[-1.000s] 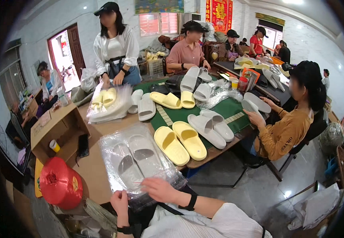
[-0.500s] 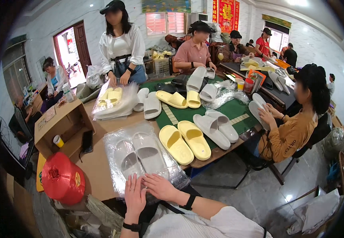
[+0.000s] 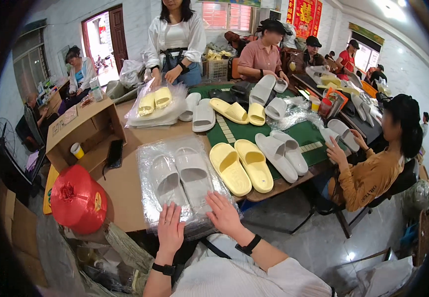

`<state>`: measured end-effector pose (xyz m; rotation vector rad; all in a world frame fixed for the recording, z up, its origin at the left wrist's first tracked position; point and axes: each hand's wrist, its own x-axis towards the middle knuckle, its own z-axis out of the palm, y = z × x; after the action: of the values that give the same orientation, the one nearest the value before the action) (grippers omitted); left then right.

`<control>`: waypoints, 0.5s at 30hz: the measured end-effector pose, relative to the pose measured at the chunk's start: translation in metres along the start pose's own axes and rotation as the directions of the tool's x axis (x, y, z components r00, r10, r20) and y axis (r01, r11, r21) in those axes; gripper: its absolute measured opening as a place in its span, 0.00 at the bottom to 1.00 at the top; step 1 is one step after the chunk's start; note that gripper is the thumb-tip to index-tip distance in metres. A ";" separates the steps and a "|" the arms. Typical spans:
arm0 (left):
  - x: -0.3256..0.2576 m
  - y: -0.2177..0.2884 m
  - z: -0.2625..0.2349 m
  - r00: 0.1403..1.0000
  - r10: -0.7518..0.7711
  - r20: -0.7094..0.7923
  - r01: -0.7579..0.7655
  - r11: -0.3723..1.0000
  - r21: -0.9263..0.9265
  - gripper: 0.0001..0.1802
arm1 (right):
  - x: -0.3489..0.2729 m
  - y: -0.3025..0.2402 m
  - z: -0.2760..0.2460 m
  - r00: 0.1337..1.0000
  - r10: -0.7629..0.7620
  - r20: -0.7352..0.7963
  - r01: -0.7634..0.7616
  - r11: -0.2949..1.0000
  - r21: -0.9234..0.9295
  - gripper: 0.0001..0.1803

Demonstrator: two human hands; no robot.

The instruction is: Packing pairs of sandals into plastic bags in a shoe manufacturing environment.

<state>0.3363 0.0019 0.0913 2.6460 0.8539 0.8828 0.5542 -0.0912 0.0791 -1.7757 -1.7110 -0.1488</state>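
Note:
A pair of grey slippers point(image 3: 194, 171) lies inside a clear plastic bag point(image 3: 147, 148), on a stack of such bags at the table's near edge. Flat on the bag's near left part rests my left hand point(image 3: 170, 227), fingers stretched out. My right hand point(image 3: 225, 215) lies open on the near right part, fingers spread, its tips by the heel of the right slipper. Neither hand grips anything. Just right of the bag sit a pair of yellow slippers point(image 3: 241, 168) and another pair of grey slippers point(image 3: 281, 154).
A red twine roll point(image 3: 78, 198), a cardboard box point(image 3: 83, 131) and a black phone point(image 3: 114, 153) are at left. Across the table a person in white point(image 3: 177, 44) handles bagged yellow slippers point(image 3: 155, 101). At right, a seated person point(image 3: 377, 158) holds grey slippers.
My hands have moved apart, the right one sliding right across the bag. The view has shifted. Across the table, the bag with yellow slippers is lifted at its far edge.

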 end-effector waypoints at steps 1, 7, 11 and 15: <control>-0.001 -0.001 0.000 1.000 -0.003 -0.002 0.003 1.000 0.000 0.24 | 0.001 -0.003 -0.003 1.000 -0.005 -0.022 0.005 1.000 0.007 0.30; -0.002 0.000 -0.001 0.999 -0.035 0.021 0.035 0.999 -0.026 0.25 | 0.017 -0.043 -0.005 0.998 -0.056 -0.011 0.056 0.998 0.000 0.30; 0.000 0.002 0.001 0.999 -0.040 0.029 0.041 0.999 -0.023 0.25 | 0.017 -0.048 0.014 0.988 -0.126 0.086 0.115 0.986 0.123 0.33; 0.000 -0.001 0.002 0.999 -0.032 0.005 0.032 0.999 -0.031 0.25 | 0.012 -0.028 0.016 0.994 -0.078 0.081 0.077 0.997 0.023 0.33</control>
<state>0.3371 0.0024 0.0897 2.5996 0.8716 0.8746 0.5241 -0.0746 0.0831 -1.7231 -1.8342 -0.0938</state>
